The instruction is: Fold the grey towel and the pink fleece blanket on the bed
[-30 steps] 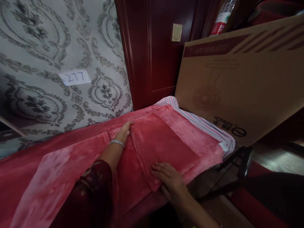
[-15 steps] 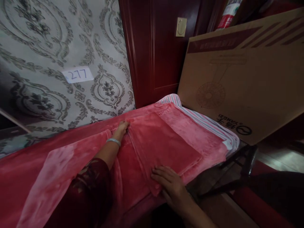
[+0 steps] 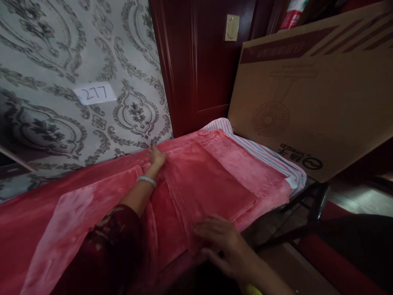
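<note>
A red plush blanket (image 3: 211, 180) lies on a bed-like surface, with a folded flap in its middle. At the flap's far left corner, by the wall, my left hand (image 3: 157, 157) rests on the cloth with fingers spread. My right hand (image 3: 219, 239) is over the near edge of the flap, its fingers stretched and the thumb apart; it is slightly blurred, and I cannot tell if it touches the cloth. Paler pink underside shows at the blanket's left fold and right end.
A striped cloth (image 3: 270, 153) lies under the blanket's right end. Behind it leans a big cardboard box (image 3: 322, 94), with a bottle (image 3: 291, 18) beyond. Patterned wallpaper bears a paper marked 277 (image 3: 95, 93). A dark metal frame (image 3: 316, 205) stands at the right.
My left hand has gone from closed on the flap's far corner to spread fingers. My right hand has loosened from the near edge, its thumb now showing apart. The view has shifted slightly.
</note>
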A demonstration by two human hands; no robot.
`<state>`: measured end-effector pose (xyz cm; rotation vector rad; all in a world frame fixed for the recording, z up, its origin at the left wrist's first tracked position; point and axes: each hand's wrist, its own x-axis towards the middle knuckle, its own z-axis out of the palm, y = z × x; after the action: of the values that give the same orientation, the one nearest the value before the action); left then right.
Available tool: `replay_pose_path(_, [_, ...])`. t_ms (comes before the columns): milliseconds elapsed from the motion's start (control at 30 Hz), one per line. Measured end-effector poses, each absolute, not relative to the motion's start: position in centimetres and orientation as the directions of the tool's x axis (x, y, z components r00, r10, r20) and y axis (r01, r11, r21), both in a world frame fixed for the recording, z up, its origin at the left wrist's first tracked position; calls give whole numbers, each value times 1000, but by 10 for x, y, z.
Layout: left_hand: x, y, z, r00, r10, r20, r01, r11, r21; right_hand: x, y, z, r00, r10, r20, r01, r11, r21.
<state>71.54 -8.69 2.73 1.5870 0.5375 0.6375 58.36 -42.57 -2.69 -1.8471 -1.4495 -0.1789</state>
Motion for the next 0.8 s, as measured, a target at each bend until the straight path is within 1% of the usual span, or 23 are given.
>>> replay_pose_path(67, [717, -108, 31, 744, 649, 161, -31, -208, 978, 611, -432, -17, 443, 698, 563, 860, -154, -486])
replay_pose_path(100, [719, -121, 31, 769, 608, 197, -32, -272, 962, 630, -432, -13, 500, 651, 571, 845, -224, -486])
replay_pose_path(167, [720, -149, 28, 848, 470, 244, -24, -427, 904, 675, -423, -6, 594, 591, 545, 798, -353, -488])
replay_pose_path(200, [719, -162, 24, 887, 388, 250, -19, -510, 860, 698, -414, -3, 616, 593, 519, 784, -398, -476])
replay_pose_path(267, [715, -181, 13, 939, 263, 221, 11, -664, 747, 738, -390, -1, 641, 629, 441, 766, -482, -426])
replay_pose_path(300, [711, -186, 7, 952, 235, 194, 40, -728, 684, 752, -377, -1, 659, 649, 380, 751, -534, -390])
replay_pose_path(400, [694, -191, -14, 968, 211, 135, 131, -886, 444, 771, -345, -14, 695, 690, 200, 718, -650, -249])
replay_pose_path(467, [683, -190, -25, 967, 220, 130, 171, -936, 307, 769, -336, -28, 692, 708, 139, 721, -669, -182])
replay_pose_path(500, [679, -190, -29, 965, 226, 135, 185, -947, 264, 766, -335, -35, 688, 714, 128, 725, -668, -166])
replay_pose_path(600, [672, -189, -34, 962, 241, 128, 211, -954, 211, 761, -338, -49, 682, 718, 139, 731, -663, -160])
replay_pose_path(700, [671, -182, -30, 967, 229, 110, 201, -954, 222, 765, -342, -48, 684, 715, 145, 729, -665, -160])
replay_pose_path(800, [676, -163, -21, 964, 232, 128, 196, -949, 246, 767, -337, -36, 708, 701, 88, 704, -689, -173])
